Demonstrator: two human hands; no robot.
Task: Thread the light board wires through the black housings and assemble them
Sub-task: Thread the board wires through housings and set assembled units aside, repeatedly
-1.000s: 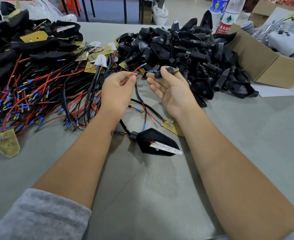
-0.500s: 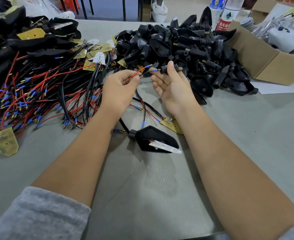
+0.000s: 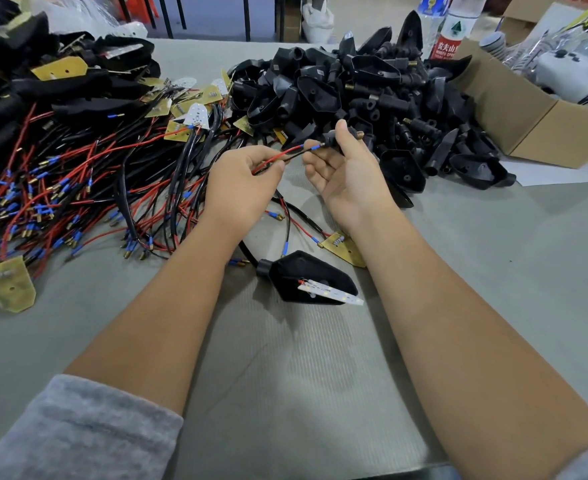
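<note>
Nearest to us, below both wrists, an assembled black housing [image 3: 306, 277] lies on the grey table [image 3: 285, 393] with a white light board [image 3: 330, 294] sticking out of its open side. Just beyond it, under our right wrist, sits a yellow board [image 3: 346, 249] with its red and black leads.

Our left hand [image 3: 240, 192] pinches a red and a black wire [image 3: 275, 160] between thumb and curled fingers. The wires run right from those fingertips, their blue-sleeved ends at the mouth of a small black stem [image 3: 337, 137]. Our right hand [image 3: 349, 174] holds that stem between thumb and forefinger, palm up, the other fingers loosely curled; its brass threaded end points right.

Beyond the right fingers rises the pile of black housings [image 3: 365, 95]. Beyond and left of the left fingers spreads the tangle of wired boards [image 3: 77, 181]. Far right stands a cardboard box [image 3: 528, 116].
</note>
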